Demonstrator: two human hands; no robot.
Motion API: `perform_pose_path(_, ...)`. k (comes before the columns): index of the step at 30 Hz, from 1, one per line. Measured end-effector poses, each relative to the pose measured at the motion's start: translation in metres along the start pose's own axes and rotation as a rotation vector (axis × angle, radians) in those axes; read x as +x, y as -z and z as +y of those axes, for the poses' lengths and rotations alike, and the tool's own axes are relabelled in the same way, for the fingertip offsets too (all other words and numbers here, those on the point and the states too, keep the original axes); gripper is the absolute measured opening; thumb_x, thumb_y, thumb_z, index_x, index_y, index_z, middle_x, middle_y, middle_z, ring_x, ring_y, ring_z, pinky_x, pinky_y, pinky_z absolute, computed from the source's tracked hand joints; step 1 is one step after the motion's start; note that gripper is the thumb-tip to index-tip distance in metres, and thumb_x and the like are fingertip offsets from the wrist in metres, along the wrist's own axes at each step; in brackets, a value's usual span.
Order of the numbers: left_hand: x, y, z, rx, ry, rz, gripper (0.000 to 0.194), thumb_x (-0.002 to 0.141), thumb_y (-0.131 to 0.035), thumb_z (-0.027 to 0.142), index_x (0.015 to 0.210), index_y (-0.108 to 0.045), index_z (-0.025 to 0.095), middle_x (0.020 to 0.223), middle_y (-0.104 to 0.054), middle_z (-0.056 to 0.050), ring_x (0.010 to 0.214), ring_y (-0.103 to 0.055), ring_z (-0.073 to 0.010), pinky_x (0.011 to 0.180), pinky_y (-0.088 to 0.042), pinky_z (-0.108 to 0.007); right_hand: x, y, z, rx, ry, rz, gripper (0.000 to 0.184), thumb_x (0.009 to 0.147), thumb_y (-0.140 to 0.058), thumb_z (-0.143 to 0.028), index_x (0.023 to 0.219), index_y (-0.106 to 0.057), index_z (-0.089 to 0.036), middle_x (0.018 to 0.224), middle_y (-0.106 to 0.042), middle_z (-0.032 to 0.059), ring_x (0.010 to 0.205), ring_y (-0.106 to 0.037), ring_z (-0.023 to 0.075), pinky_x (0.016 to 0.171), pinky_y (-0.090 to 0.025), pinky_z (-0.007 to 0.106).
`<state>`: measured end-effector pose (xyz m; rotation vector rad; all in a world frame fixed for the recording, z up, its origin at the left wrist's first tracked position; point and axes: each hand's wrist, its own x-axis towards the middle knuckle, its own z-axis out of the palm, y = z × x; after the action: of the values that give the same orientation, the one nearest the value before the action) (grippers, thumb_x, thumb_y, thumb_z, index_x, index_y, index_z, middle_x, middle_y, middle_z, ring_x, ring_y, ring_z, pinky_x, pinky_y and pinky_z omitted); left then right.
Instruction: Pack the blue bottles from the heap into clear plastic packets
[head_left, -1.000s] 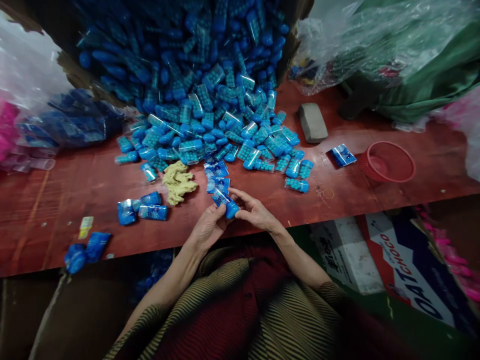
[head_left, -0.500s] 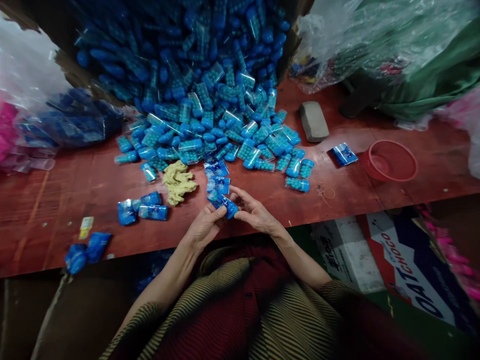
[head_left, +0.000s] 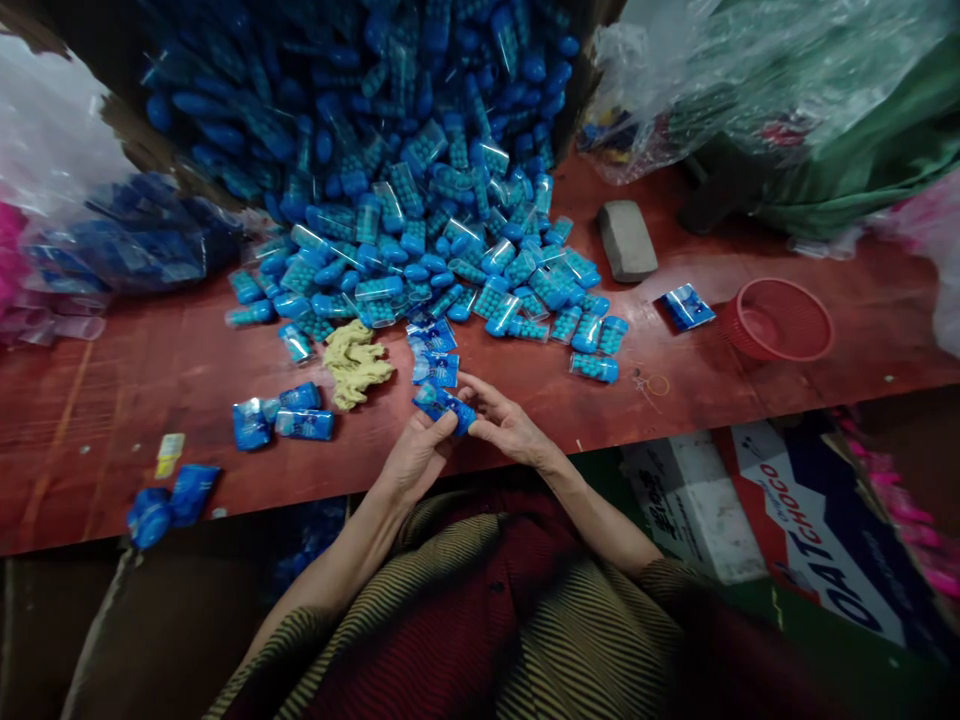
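Note:
Between my two hands is a small bottle in a blue printed sleeve (head_left: 444,409), tilted, just above the table's front edge. My left hand (head_left: 420,447) grips its lower side with the thumb on top. My right hand (head_left: 508,420) closes its fingers and thumb on the right end. Just beyond lie flat blue printed sleeves (head_left: 435,368) in a short overlapping row. Behind them spreads a large heap of clear bottles with blue caps and blue beads (head_left: 405,245). To the left rest several blue-wrapped bottles (head_left: 304,424).
A crumpled yellow glove (head_left: 355,365) lies left of the sleeves. On the right are a grey block (head_left: 627,241), a blue stack of sleeves (head_left: 685,307) and a red plastic basket (head_left: 780,352). Plastic bags (head_left: 120,230) flank the heap. Printed cartons (head_left: 810,530) stand below the table.
The blue-sleeved bottle has turned slightly in my fingers, and its printed side shows more flatly. Both hands stay almost in place.

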<state>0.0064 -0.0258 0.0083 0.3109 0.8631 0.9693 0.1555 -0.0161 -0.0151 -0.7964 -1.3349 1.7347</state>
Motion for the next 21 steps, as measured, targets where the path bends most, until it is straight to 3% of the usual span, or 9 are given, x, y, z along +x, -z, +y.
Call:
perform_pose_path(9, -0.003, -0.004, 0.01, 0.039, 0.045, -0.025, 0.027, 0.063, -0.078, 0.02, 0.088, -0.069, 0.013, 0.093, -0.072, -0.008, 0.098, -0.065, -0.0239, 0.094, -0.048, -0.037, 0.003, 0.002, 0.005, 0.013, 0.002, 0.043, 0.06, 0.08, -0.062, -0.03, 0.135, -0.04, -0.03, 0.104, -0.047, 0.0002, 0.072, -0.046, 0.0074, 0.076, -0.044, 0.025)
perform_pose_path(16, -0.001, -0.001, -0.001, -0.023, -0.016, 0.014, 0.037, 0.059, -0.081, 0.029, 0.09, -0.068, 0.013, 0.09, -0.072, -0.007, 0.099, -0.064, -0.0238, 0.093, -0.049, -0.038, 0.003, -0.006, 0.003, 0.039, -0.003, 0.063, 0.062, 0.078, -0.063, -0.029, 0.136, -0.039, -0.029, 0.105, -0.05, 0.0014, 0.087, -0.051, 0.0118, 0.082, -0.044, 0.027)
perform_pose_path(21, -0.003, 0.001, -0.004, -0.018, 0.021, -0.03, 0.038, 0.065, -0.077, 0.024, 0.099, -0.066, 0.013, 0.097, -0.071, -0.009, 0.102, -0.063, -0.0238, 0.094, -0.048, -0.037, 0.0, -0.002, 0.004, 0.032, -0.011, 0.056, 0.062, 0.079, -0.061, -0.029, 0.136, -0.038, -0.028, 0.102, -0.049, 0.0005, 0.078, -0.049, 0.0089, 0.078, -0.045, 0.025)
